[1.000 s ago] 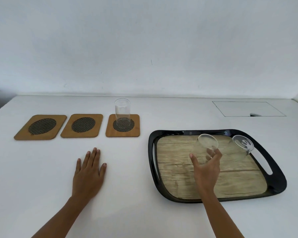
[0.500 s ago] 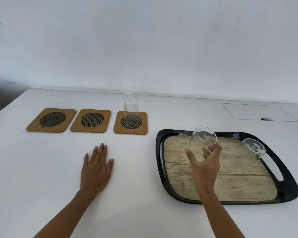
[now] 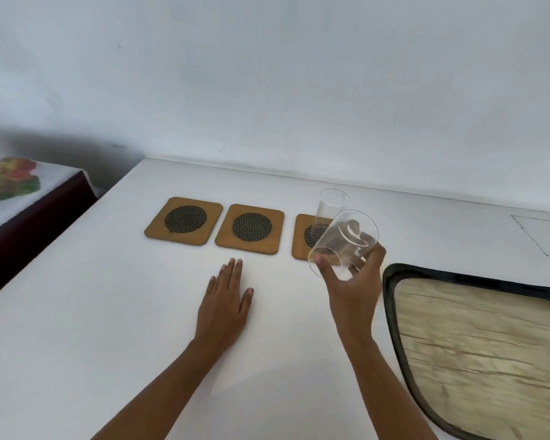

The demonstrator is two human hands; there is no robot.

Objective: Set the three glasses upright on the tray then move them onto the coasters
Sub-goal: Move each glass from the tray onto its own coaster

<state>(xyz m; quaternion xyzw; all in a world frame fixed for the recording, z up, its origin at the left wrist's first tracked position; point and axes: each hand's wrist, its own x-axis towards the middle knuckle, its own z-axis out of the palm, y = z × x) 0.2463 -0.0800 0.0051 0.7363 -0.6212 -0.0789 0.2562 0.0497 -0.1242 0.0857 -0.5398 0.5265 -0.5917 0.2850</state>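
Observation:
My right hand [image 3: 354, 289] grips a clear glass [image 3: 343, 241], tilted in the air just left of the tray and in front of the right coaster. A second clear glass [image 3: 331, 206] stands upright on that right coaster [image 3: 300, 241]. The middle coaster [image 3: 250, 228] and the left coaster [image 3: 184, 220] are bare wooden squares with dark mesh centres. My left hand [image 3: 224, 308] lies flat on the white table, fingers together, below the middle coaster. The black tray [image 3: 391, 300] with a wood-look floor runs off the right edge; the third glass is out of view.
The white table [image 3: 92, 312] ends at a wall behind the coasters and at an edge on the left. Beyond that edge stands a dark red piece of furniture with a flowered cloth [image 3: 10, 182]. A thin rectangular outline [image 3: 540, 233] marks the tabletop at far right.
My right hand has lifted the glass off the tray and carried it left toward the coasters. The view has swung left, so the tray's right part and the third glass have left the frame.

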